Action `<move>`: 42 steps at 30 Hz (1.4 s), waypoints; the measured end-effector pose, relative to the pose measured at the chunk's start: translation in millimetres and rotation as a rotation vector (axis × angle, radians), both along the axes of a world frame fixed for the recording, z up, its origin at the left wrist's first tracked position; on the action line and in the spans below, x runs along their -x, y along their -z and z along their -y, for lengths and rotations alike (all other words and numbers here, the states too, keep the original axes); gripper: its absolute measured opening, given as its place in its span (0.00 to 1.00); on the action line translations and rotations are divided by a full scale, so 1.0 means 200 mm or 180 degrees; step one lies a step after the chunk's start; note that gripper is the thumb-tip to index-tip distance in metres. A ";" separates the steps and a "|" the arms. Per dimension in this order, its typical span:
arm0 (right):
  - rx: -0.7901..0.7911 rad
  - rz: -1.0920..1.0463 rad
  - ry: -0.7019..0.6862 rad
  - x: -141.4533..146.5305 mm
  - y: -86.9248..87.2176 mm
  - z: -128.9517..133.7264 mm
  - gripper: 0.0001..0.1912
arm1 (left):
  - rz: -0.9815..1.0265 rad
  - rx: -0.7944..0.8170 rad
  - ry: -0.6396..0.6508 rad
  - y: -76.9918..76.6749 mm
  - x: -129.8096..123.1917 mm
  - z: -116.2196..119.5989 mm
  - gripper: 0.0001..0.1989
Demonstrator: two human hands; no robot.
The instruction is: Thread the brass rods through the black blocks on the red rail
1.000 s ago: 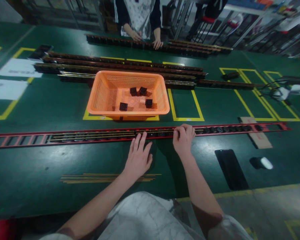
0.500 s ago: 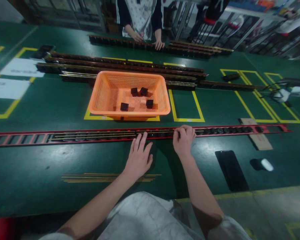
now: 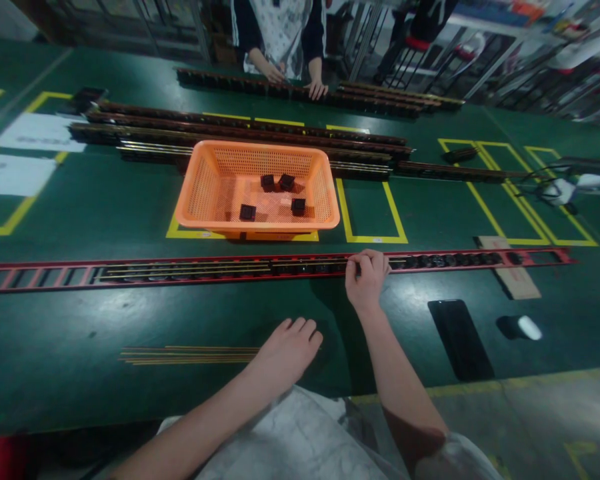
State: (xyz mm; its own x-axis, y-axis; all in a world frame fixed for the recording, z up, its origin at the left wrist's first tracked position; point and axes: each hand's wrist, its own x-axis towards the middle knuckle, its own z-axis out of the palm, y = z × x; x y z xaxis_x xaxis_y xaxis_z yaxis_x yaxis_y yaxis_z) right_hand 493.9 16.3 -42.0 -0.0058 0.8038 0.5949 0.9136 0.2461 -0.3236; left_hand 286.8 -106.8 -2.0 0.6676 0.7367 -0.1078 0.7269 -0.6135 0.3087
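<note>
A long red rail (image 3: 220, 281) runs across the green table, with black pieces and thin brass rods (image 3: 190, 267) lying along it. My right hand (image 3: 367, 277) is at the rail, fingers pinched together; what they hold is hidden. Nearer to me, my left hand (image 3: 293, 347) hovers or rests over the table with its fingers curled, and whatever is under them cannot be seen. It covers the right end of a loose bundle of thin rods (image 3: 180, 355) on the table.
Beyond the rail stands an orange basket (image 3: 257, 227) with several black blocks. Long dark assembled strips (image 3: 150, 125) lie behind it. A phone (image 3: 461, 339), a white mouse (image 3: 529, 327) and a cardboard piece (image 3: 520, 283) are at the right. Another person works across the table.
My left hand has left the rail and come back toward me, its fingers now curled, over the right end of the loose rods. My right hand stays at the rail.
</note>
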 end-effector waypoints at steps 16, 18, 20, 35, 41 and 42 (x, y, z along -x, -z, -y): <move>-0.0075 -0.0070 -0.0084 0.01 0.00 0.00 0.08 | -0.0085 -0.0005 -0.0181 0.04 -0.09 0.05 0.06; -0.0165 -0.0107 -0.0157 0.00 -0.01 0.00 0.08 | 0.0038 -0.0051 -0.0202 0.02 -0.09 0.05 0.06; -0.0225 -0.0116 -0.0432 0.00 -0.03 0.01 0.06 | 0.0157 -0.0061 -0.0259 0.02 -0.09 0.03 0.06; 0.0802 0.0370 -0.2552 0.22 -0.05 0.18 0.09 | 0.1305 -0.0723 -0.1278 0.12 0.09 -0.20 0.08; 0.0698 0.0105 -0.2406 0.19 -0.06 0.16 0.09 | 0.1148 -0.0774 -0.1282 0.11 0.09 -0.20 0.06; 0.0665 0.0032 -0.2331 0.19 -0.07 0.15 0.09 | 0.1088 -0.0779 -0.1298 0.11 0.09 -0.20 0.06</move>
State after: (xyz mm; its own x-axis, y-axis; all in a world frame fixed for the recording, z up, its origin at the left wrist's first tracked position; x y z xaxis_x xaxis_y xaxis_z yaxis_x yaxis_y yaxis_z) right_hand 456.2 -14.4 -28.9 -0.5857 0.6885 0.4278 0.5437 0.7251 -0.4226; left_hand 268.0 -66.6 -23.8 0.2919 0.9177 0.2693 0.8034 -0.3881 0.4516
